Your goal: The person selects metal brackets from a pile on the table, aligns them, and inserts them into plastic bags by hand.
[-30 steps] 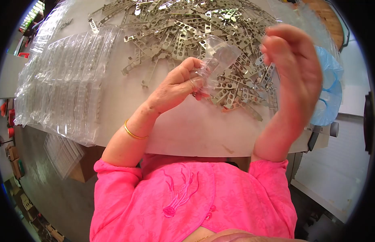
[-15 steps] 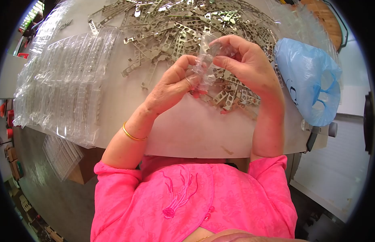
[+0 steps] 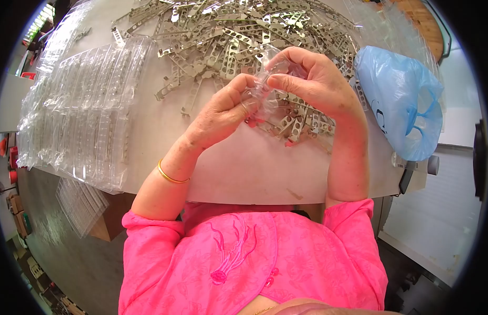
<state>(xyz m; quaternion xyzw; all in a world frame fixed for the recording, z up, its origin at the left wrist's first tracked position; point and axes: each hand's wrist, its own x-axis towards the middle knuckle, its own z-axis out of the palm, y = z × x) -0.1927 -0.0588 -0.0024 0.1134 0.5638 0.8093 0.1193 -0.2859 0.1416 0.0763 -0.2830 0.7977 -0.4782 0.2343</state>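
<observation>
Between my two hands is a crumpled clear plastic bag (image 3: 266,107), held up over the near edge of a pile of flat metal strips (image 3: 228,50). My left hand (image 3: 223,113) is closed, its fingertips pinching the bag from the left side. From the right, my right hand (image 3: 315,81) grips the upper part of the bag between thumb and curled fingers. Whether anything lies inside the bag I cannot make out. The strips have rows of round holes, and several lie just beneath my hands, some beside small red pieces (image 3: 290,143).
Clear plastic trays (image 3: 81,110) are stacked on the table's left side. A blue plastic bag (image 3: 399,100) sits at the right edge, with clear plastic sheeting (image 3: 383,29) behind it. Below the table's left edge, another clear tray (image 3: 82,206) leans by a cardboard box (image 3: 111,218).
My right hand has shifted slightly left and down, its thumb now closer to my left fingertips. The clear bag is bunched up more between them.
</observation>
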